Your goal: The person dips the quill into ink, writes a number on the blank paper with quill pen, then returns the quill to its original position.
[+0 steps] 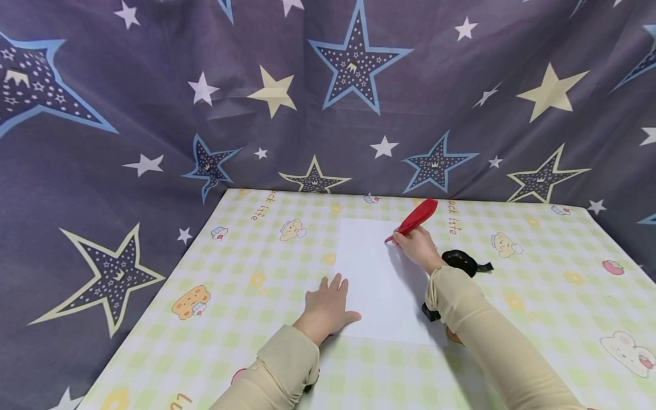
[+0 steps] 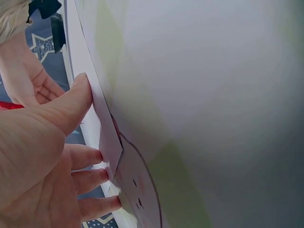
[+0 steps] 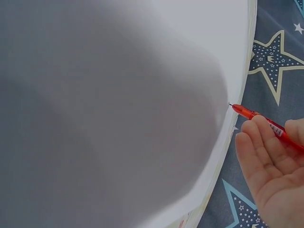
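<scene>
A blank-looking white sheet of paper [image 1: 364, 273] lies on the checked tablecloth. My right hand [image 1: 419, 247] pinches a red pen [image 1: 421, 213] over the sheet's upper right part. The pen's back end is broad and leaf-shaped, and its tip is right at the paper in the right wrist view. My left hand [image 1: 328, 307] rests at the sheet's lower left edge, fingers spread and thumb on the paper. The left wrist view shows that thumb [image 2: 78, 97] and the fingertips along the paper's edge.
A pale green checked tablecloth [image 1: 277, 256] with cartoon prints covers the table. Behind it and to the left hangs a dark curtain [image 1: 246, 51] with stars. A black rounded object [image 1: 459, 262] with a strap end shows beside my right cuff.
</scene>
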`<state>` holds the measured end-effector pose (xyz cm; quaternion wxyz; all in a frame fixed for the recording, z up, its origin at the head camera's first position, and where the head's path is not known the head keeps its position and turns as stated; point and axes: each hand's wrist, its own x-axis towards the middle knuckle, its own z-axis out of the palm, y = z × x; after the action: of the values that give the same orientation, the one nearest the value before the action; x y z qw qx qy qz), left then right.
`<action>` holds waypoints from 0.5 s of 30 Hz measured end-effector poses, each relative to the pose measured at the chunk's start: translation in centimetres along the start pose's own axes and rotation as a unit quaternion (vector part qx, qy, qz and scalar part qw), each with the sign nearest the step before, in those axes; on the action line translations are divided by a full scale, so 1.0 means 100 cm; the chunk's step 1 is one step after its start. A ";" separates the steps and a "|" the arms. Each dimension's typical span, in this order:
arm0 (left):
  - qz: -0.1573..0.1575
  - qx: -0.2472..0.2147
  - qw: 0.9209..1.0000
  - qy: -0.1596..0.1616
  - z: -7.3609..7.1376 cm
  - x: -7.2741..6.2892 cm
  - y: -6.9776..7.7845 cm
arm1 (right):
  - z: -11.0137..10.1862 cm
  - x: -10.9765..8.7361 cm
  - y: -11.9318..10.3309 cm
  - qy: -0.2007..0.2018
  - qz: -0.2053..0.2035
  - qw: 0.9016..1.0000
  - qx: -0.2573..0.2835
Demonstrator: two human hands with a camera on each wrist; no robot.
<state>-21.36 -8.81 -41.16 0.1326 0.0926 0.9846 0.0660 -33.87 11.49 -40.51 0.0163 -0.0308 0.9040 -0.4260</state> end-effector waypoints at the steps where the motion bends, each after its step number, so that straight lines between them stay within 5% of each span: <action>1: 0.000 -0.001 1.000 0.000 0.000 0.000 0.000 | 0.000 0.000 0.000 0.001 0.001 1.000 -0.001; 15: -0.003 0.007 1.000 -0.005 -0.001 -0.001 0.001 | 0.003 -0.005 0.001 0.012 -0.020 1.000 -0.010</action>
<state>-21.31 -8.78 -40.98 0.1370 0.0908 0.9847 0.0585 -33.35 11.35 -40.73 -0.0030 -0.0441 0.9074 -0.4179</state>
